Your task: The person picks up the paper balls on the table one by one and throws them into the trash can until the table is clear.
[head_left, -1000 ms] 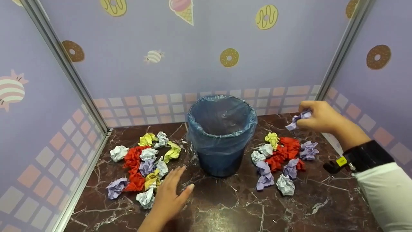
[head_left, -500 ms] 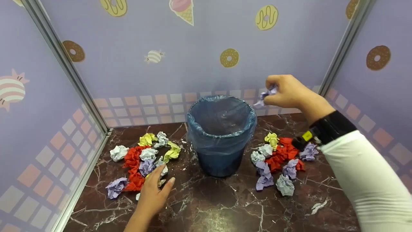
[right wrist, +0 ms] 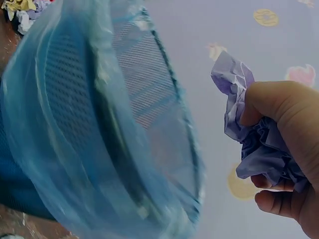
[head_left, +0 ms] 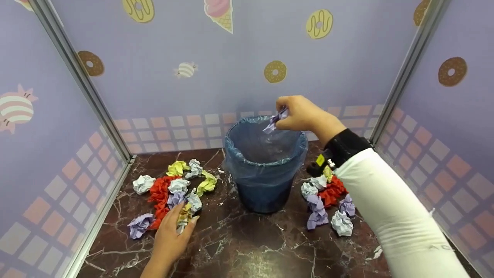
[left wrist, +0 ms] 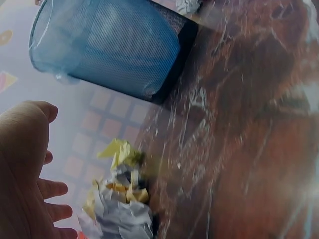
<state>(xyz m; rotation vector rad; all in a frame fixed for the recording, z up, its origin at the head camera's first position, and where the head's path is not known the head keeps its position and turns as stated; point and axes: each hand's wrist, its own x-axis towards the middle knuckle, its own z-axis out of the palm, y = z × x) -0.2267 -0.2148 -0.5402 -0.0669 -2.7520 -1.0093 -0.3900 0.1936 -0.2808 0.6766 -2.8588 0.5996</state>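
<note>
My right hand (head_left: 303, 116) pinches a crumpled purple paper (right wrist: 259, 134) between thumb and fingers. It is over the opening of a dark mesh wastebasket (head_left: 264, 193) lined with a thin blue plastic bag (right wrist: 65, 99). In the head view my left hand (head_left: 171, 235) hovers at the near side of the left group of crumpled papers, its fingers spread and holding nothing. Just beyond its fingers lie a yellow paper ball (head_left: 185, 214) and a white paper ball (head_left: 194, 201). The left wrist view has the open palm (left wrist: 20, 164) beside the papers.
More crumpled papers lie left of the basket, including a red one (head_left: 158, 193) and a purple one (head_left: 140, 225). To its right sits another group with a white ball (head_left: 342, 223), partly covered by my right sleeve (head_left: 397, 216). Patterned panels (head_left: 247, 50) enclose the marble-look table (head_left: 254, 247).
My right hand has carried the purple paper leftward from beyond the right group to over the basket. My left hand has shifted left and slightly down, closer over the near papers.
</note>
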